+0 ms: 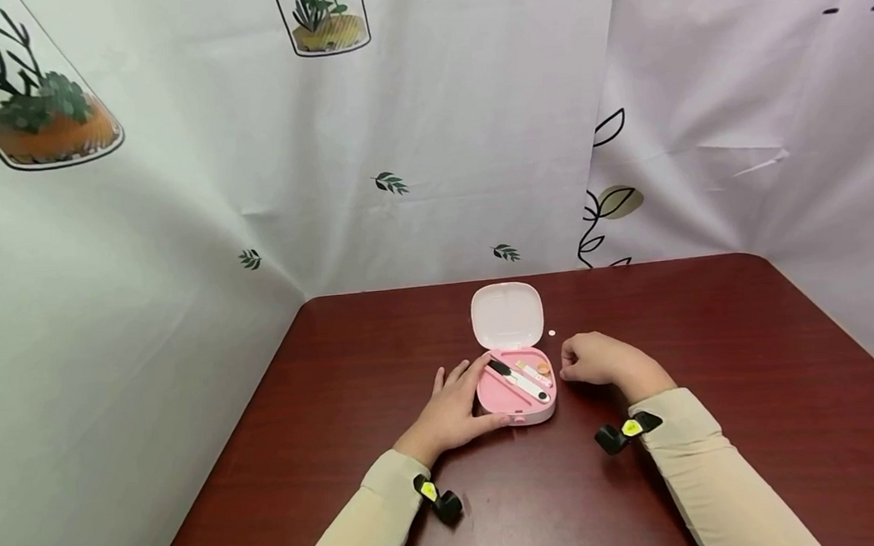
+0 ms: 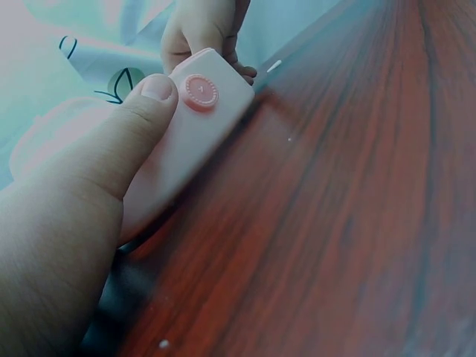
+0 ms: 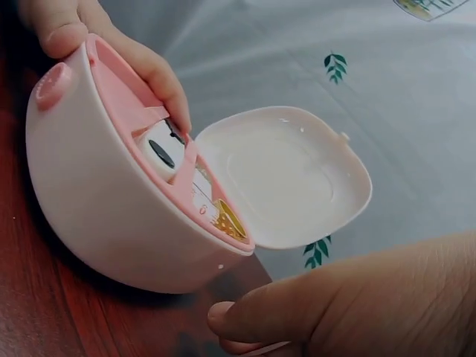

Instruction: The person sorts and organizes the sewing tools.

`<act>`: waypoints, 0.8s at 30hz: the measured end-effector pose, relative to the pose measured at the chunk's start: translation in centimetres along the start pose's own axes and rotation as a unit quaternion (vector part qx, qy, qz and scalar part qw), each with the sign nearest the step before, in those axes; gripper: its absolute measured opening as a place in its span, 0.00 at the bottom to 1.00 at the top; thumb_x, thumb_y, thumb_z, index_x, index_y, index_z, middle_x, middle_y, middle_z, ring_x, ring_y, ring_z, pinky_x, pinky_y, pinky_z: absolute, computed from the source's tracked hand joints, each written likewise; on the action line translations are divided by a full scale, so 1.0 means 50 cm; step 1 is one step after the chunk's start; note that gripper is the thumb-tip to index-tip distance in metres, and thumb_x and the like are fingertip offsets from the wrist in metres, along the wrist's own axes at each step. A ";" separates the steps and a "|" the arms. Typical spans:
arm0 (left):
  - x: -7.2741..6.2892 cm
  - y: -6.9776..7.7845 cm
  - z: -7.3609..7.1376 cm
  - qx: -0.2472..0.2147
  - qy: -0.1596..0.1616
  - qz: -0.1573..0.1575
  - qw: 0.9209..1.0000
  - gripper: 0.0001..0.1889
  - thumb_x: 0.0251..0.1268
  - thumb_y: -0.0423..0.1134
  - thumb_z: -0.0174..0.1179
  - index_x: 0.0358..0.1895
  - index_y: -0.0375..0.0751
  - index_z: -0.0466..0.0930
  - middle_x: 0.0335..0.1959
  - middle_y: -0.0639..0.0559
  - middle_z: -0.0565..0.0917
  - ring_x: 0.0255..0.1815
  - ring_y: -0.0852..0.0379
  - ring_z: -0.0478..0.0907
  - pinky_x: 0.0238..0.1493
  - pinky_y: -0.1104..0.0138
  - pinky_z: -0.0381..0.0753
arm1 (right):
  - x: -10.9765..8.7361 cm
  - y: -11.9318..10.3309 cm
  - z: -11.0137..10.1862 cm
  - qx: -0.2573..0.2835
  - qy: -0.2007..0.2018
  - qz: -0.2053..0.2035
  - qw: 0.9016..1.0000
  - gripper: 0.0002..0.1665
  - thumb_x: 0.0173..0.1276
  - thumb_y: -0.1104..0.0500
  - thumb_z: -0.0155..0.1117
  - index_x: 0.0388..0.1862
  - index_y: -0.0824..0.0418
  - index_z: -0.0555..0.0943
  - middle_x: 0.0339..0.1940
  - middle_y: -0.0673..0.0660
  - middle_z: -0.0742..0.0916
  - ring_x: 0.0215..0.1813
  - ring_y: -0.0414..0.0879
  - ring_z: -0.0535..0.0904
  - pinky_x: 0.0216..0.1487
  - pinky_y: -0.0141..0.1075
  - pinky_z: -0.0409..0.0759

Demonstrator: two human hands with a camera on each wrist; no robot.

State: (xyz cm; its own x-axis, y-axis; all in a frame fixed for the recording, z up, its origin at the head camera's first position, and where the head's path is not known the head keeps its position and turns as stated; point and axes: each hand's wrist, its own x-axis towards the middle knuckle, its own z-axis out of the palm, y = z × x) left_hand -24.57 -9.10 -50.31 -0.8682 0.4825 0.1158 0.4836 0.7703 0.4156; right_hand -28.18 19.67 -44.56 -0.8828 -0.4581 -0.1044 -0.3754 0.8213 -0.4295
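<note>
A pink sewing-kit-like box (image 1: 499, 399) stands on the table, its white lid (image 1: 507, 315) tipped back. My left hand (image 1: 449, 410) grips it, thumb (image 2: 145, 111) on the front beside the round pink button (image 2: 201, 92) and fingers along the left rim. Inside lie a white tool (image 1: 522, 382) with black parts, a small white piece (image 1: 537, 374) and a dotted gold piece (image 3: 229, 219). Just right of the box is my right hand (image 1: 600, 359), fingers curled and thumb (image 3: 260, 312) low by the tabletop. I cannot tell whether its fingertips pinch something.
A small white disc (image 1: 552, 333) lies on the dark red table (image 1: 711, 331), right of the lid. White curtains (image 1: 458, 121) printed with plants hang behind the table and along its left side. Both wrists carry a black camera (image 1: 447, 506).
</note>
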 end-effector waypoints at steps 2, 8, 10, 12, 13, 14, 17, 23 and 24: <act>0.001 0.000 -0.001 -0.001 0.001 -0.002 1.000 0.54 0.56 0.74 0.61 0.82 0.60 0.46 0.77 0.53 0.65 0.80 0.46 0.55 0.77 0.39 0.40 | 0.003 -0.005 0.001 -0.004 0.004 -0.009 1.000 0.10 0.63 0.60 0.68 0.23 0.55 0.78 0.21 0.49 0.77 0.27 0.43 0.72 0.31 0.36 0.71; 0.000 0.000 0.000 0.003 -0.002 -0.009 1.000 0.54 0.56 0.74 0.61 0.82 0.60 0.46 0.78 0.54 0.64 0.80 0.47 0.55 0.77 0.40 0.40 | 0.010 -0.022 0.007 -0.003 0.016 -0.034 0.999 0.10 0.63 0.63 0.63 0.23 0.53 0.77 0.19 0.48 0.75 0.26 0.42 0.70 0.31 0.35 0.69; -0.001 0.000 0.001 0.002 -0.002 -0.010 1.000 0.54 0.55 0.75 0.61 0.82 0.60 0.46 0.78 0.54 0.65 0.80 0.47 0.55 0.77 0.40 0.40 | 0.010 -0.025 0.010 -0.005 0.023 -0.029 0.999 0.10 0.63 0.64 0.62 0.23 0.53 0.78 0.19 0.48 0.75 0.26 0.43 0.70 0.31 0.36 0.69; -0.002 0.000 0.002 0.002 -0.003 -0.010 1.000 0.54 0.56 0.75 0.60 0.82 0.60 0.46 0.78 0.53 0.65 0.80 0.47 0.55 0.77 0.40 0.40 | 0.009 -0.026 0.010 -0.006 0.030 -0.021 0.999 0.09 0.63 0.64 0.62 0.24 0.54 0.79 0.19 0.49 0.76 0.26 0.43 0.71 0.30 0.36 0.70; -0.002 0.000 0.002 0.002 -0.003 -0.009 1.000 0.54 0.56 0.74 0.60 0.82 0.61 0.46 0.78 0.54 0.64 0.80 0.47 0.55 0.77 0.40 0.40 | 0.010 -0.026 0.009 -0.007 0.034 -0.017 0.999 0.09 0.64 0.63 0.62 0.24 0.54 0.79 0.19 0.49 0.77 0.25 0.43 0.71 0.30 0.36 0.70; -0.001 0.000 0.002 0.001 -0.002 -0.007 1.000 0.54 0.56 0.74 0.60 0.82 0.60 0.46 0.78 0.54 0.64 0.80 0.46 0.55 0.77 0.40 0.40 | 0.010 -0.027 0.008 -0.008 0.039 -0.016 0.999 0.08 0.64 0.63 0.62 0.25 0.54 0.79 0.20 0.49 0.77 0.26 0.43 0.71 0.30 0.36 0.71; -0.002 -0.001 0.002 0.004 0.000 -0.003 1.000 0.54 0.56 0.74 0.60 0.82 0.60 0.45 0.78 0.54 0.64 0.79 0.46 0.56 0.76 0.39 0.41 | 0.010 -0.032 0.003 -0.013 0.055 -0.015 0.998 0.08 0.66 0.62 0.62 0.25 0.54 0.79 0.20 0.49 0.78 0.26 0.44 0.72 0.30 0.37 0.72; -0.003 -0.002 0.001 0.004 0.003 0.000 1.000 0.54 0.56 0.74 0.60 0.82 0.59 0.45 0.78 0.54 0.63 0.79 0.45 0.56 0.76 0.37 0.42 | 0.010 -0.041 -0.005 -0.018 0.080 -0.019 0.996 0.07 0.66 0.61 0.62 0.27 0.54 0.78 0.21 0.49 0.78 0.26 0.44 0.72 0.30 0.38 0.72; -0.003 -0.002 0.001 0.004 0.003 -0.001 1.000 0.54 0.56 0.74 0.60 0.82 0.59 0.45 0.78 0.54 0.63 0.79 0.45 0.56 0.76 0.37 0.42 | 0.009 -0.040 -0.007 -0.017 0.082 -0.019 0.996 0.06 0.66 0.61 0.63 0.28 0.54 0.78 0.21 0.49 0.78 0.26 0.44 0.72 0.30 0.38 0.72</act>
State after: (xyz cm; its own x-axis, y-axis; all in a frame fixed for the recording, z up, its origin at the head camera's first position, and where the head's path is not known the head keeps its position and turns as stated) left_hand -24.49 -9.21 -50.42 -0.8695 0.4789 0.1209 0.4833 0.7745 0.4082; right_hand -27.93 17.95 -43.41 -0.9012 -0.4291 0.0610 -0.4160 0.8169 -0.3996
